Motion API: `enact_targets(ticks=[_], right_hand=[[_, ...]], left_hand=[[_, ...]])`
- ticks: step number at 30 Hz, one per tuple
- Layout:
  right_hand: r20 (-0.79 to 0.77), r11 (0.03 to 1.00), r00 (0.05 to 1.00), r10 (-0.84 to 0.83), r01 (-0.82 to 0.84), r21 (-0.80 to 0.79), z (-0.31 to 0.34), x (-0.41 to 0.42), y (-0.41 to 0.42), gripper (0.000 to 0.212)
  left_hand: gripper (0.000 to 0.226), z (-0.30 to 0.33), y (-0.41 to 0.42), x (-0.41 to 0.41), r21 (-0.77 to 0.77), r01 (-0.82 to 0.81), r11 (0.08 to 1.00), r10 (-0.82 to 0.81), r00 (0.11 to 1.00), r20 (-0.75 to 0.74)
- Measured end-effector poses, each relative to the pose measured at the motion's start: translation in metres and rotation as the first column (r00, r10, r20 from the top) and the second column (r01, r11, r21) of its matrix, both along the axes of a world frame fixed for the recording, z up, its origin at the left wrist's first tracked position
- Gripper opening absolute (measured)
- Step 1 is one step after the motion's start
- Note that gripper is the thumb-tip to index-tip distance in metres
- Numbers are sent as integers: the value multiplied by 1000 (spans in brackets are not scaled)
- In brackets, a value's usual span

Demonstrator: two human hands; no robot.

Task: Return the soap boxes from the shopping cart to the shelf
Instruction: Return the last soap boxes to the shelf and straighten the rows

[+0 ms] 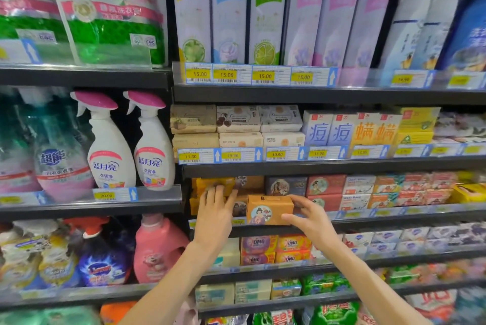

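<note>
Currently, the right hand (306, 215) grasps an orange soap box (268, 209) at the shelf (315, 166) edge. Left hand (214, 209), fingers released and straight, touches the stacked boxes (210, 184) to the left.

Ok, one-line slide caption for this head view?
Right hand slots an orange soap box onto the shelf while left hand steadies stacked boxes.

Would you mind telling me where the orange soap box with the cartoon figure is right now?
In the head view, the orange cardboard soap box sits centre frame in the right hand, at the shelf edge, beside the left hand resting on the stacked orange boxes.
</note>
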State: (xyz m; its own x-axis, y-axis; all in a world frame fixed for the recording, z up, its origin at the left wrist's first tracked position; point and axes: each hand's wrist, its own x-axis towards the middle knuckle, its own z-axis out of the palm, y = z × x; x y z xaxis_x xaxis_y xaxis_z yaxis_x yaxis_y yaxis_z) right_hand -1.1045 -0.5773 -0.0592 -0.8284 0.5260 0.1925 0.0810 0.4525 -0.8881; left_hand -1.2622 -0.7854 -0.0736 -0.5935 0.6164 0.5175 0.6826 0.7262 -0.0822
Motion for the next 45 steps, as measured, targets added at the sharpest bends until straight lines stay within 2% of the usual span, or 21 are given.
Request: enact_targets(ticks=[8,14,17,25,40,43,45], right_hand=[[-14,1000,1000,3,-3,13,0,-17,-12,49],[-49,999,999,-19,21,34,3,-31,-22,54],[-88,998,995,-46,50,45,6,-38,-31,49],[-182,960,968,-174,208,189,12,-54,-55,42],[-227,828,899,-374,434,355,1,-81,-73,41],[-284,753,919,-275,389,531,-8,-72,-84,35],[-256,632,958,-128,278,723,-20,-67,-91,29]], left_hand=[[54,-12,-11,-14,126,21,992,-22,1000,2],[50,-19,-24,-16,149,56,987,-58,998,7],[52,-22,-31,-16,163,66,984,-74,997,39],[52,-21,-38,-23,148,108,983,-119,990,72],[50,-24,-41,-26,157,152,976,-166,983,79],[51,-24,-42,-27,153,147,977,-160,984,79],[51,-25,-42,-27,149,151,977,-162,984,70]])
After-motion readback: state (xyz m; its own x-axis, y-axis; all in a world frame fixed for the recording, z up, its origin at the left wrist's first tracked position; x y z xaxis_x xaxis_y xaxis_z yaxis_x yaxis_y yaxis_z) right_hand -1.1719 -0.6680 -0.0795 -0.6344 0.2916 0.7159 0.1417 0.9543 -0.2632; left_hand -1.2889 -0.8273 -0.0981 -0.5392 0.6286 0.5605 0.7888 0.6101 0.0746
